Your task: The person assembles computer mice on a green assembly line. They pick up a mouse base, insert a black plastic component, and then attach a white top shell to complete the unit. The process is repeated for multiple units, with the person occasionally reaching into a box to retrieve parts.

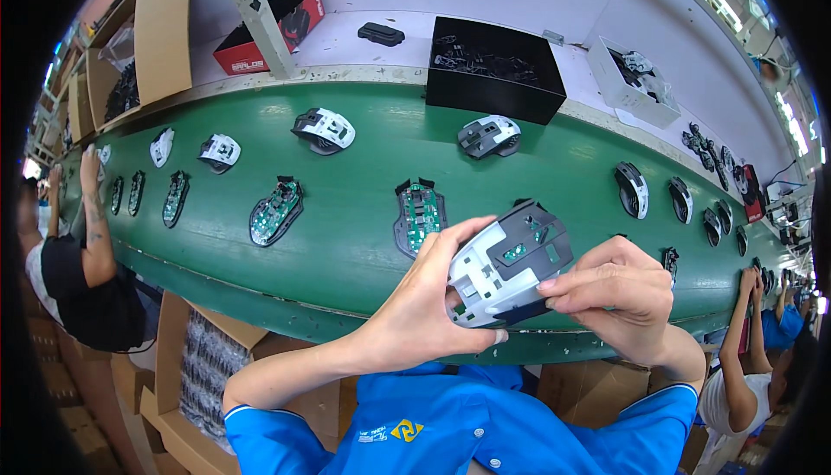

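A white and dark grey computer mouse shell (538, 260) is held up above the green work surface, tilted, with cut-outs in its top. My left hand (424, 297) wraps round its left side, thumb at the lower edge. My right hand (619, 293) pinches the shell's right edge between thumb and forefinger; whether a small part sits in that pinch is hidden. Just beyond my left hand lies a mouse base (421, 215) with an exposed green circuit board. Farther back rests another grey and white mouse shell (489, 137).
Along the green conveyor belt (363, 180) lie several mouse shells and circuit-board bases. A black box (493, 94) of small dark parts stands on the back ledge, with a white box (636, 98) to its right. Co-workers sit left and right. Cartons stand below.
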Available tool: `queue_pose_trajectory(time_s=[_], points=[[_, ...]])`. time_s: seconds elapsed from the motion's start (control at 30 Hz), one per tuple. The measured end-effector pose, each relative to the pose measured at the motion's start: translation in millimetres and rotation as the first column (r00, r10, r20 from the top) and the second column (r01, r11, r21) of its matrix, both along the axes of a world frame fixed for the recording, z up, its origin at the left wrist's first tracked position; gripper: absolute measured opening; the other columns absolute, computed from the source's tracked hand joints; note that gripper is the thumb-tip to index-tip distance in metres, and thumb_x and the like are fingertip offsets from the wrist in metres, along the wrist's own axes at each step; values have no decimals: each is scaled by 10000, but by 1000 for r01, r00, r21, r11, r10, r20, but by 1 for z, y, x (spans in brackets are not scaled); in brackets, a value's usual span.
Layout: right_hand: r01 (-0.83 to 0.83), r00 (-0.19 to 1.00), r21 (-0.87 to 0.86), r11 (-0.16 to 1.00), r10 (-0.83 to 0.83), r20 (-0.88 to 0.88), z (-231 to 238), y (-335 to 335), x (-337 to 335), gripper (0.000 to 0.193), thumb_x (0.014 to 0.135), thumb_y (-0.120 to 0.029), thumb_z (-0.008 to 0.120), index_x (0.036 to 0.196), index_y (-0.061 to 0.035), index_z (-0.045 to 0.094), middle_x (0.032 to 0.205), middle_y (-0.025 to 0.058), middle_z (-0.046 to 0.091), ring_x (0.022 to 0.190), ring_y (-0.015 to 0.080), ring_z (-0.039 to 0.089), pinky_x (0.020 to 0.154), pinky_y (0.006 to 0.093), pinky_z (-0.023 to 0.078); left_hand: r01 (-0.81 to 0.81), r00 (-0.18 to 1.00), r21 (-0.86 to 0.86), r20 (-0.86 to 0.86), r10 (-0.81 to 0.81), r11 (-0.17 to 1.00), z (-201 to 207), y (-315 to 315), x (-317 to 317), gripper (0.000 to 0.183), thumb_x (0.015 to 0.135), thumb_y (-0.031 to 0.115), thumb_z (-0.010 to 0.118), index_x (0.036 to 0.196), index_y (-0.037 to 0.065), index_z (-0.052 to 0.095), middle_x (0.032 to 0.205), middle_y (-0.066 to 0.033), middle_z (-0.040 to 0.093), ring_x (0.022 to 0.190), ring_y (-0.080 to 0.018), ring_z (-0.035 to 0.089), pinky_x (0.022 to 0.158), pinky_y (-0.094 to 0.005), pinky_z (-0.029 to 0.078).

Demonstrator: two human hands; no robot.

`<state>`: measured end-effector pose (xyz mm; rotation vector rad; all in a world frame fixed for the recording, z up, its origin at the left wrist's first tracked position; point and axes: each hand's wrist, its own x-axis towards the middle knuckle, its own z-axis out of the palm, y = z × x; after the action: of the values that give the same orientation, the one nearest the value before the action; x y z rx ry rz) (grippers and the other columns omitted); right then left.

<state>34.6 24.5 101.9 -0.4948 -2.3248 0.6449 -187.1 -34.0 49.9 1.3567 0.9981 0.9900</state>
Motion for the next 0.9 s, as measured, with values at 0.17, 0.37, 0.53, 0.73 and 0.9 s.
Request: queue_pose_trajectory(time_s=[0.17, 0.37, 0.53, 0.73, 0.9], points=[[80, 995, 0, 997, -79, -61, -4, 6, 1, 280, 586, -8, 794, 838, -83, 696, 806, 28, 667, 716, 169, 589, 631, 278, 461, -7, 992, -132, 124, 24, 991, 7, -7, -4, 897, 631, 59, 774, 1364, 34, 258, 1256, -132, 322, 1241, -251, 363, 963, -359, 441], [16, 997, -145, 989, -27, -74, -7, 10, 6, 228, 605, -39, 821, 795, -76, 701, 785, 30, 647, 712, 149, 587, 597, 259, 459, -27, 999, -33, 45, 28, 999, 6, -12, -6, 903, 622, 57, 782, 1362, 35, 265, 1247, -141, 314, 1226, -257, 373, 972, -369, 437], [0, 999, -139, 990, -7, -54, -1, 8, 6, 211, 621, -37, 815, 798, -66, 703, 778, 39, 644, 679, 134, 591, 560, 245, 473, -43, 996, 121, -76, 52, 992, 4, -13, -8, 889, 611, 69, 790, 1347, 29, 293, 1203, -156, 357, 1172, -280, 412, 955, -376, 427], [24, 1000, -191, 981, -25, -4, 7, 4, 3, 182, 644, -41, 808, 793, -48, 703, 755, 41, 627, 644, 110, 588, 533, 215, 484, -9, 983, 143, -180, 35, 990, 8, -14, -11, 920, 600, 51, 788, 1328, -37, 233, 1242, -144, 392, 1192, -211, 424, 1006, -332, 355], [-13, 999, -243, 970, 23, 39, 4, 13, 5, 424, 639, -54, 817, 1030, -51, 654, 905, 67, 612, 779, 115, 589, 595, 212, 516, -55, 987, 210, -134, 85, 976, 4, -13, -12, 888, 594, 87, 796, 1318, -16, 292, 1195, -168, 417, 1149, -270, 441, 957, -363, 391]])
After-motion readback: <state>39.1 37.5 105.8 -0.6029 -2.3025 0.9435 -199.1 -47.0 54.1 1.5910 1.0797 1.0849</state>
